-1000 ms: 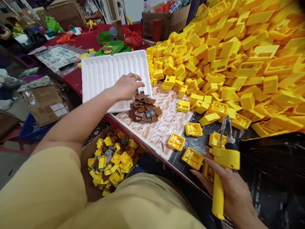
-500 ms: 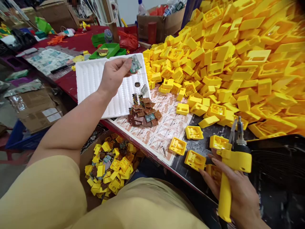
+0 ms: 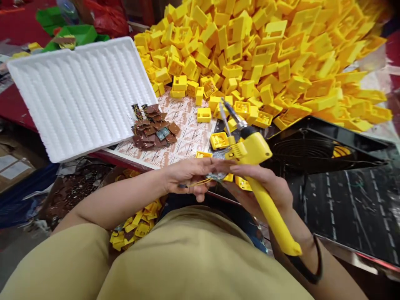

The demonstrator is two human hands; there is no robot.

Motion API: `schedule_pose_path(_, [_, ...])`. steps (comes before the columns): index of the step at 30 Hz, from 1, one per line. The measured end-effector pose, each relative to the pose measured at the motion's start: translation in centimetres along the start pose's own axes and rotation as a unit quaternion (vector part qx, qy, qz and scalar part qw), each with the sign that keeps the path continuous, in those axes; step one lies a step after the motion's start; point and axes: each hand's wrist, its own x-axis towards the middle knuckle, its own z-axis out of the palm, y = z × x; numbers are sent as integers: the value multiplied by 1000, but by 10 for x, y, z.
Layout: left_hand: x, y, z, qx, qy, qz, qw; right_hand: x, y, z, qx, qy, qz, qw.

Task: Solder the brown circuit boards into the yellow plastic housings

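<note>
A small green circuit board [image 3: 216,176] with thin yellow wires sits between my two hands, near the table's front edge. The fingers of my left hand [image 3: 190,177] are closed on the board, and its wires trail across them. My right hand [image 3: 268,187] is wrapped round a yellow soldering gun [image 3: 251,150], whose metal tip and thin feed tube point up and away. Its fingertips come close to the board; whether they touch it is hidden. Just behind my hands lie open yellow plastic cases [image 3: 219,141], some partly covered by my fingers.
A big heap of yellow cases [image 3: 250,54] fills the table's back. Brown circuit boards [image 3: 154,131] are piled beside a white foam tray [image 3: 84,96]. A black fan [image 3: 300,150] stands at right. Below the edge is a bin of yellow parts [image 3: 140,225].
My left hand has come down from above the foam tray to my right hand, bringing the circuit board. My right hand has lifted the soldering gun leftward. The view has swung right and down.
</note>
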Motion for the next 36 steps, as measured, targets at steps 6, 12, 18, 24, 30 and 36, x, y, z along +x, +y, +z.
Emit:
schedule_pose_path(6, [-16,-15,1,151,106,108,977,-9,-10,2,-25,106,106,988])
schedule_pose_path(12, [-36,-14,3,529,231,265,772,-16,-14,7,68,97,203,972])
schedule_pose_path(18, [-19,-20,17,581,201,395,683,-13,-22,11,35,72,162,983])
schedule_pose_path(24, [3,-36,26,380,255,461,761,-19,-23,20,-54,92,102,989])
schedule_pose_path(30, [-7,-31,18,115,272,301,907,-30,-11,27,-91,113,19,989])
schedule_pose_path(36, [-41,4,-7,442,330,289,782,-16,21,24,-154,-7,11,988])
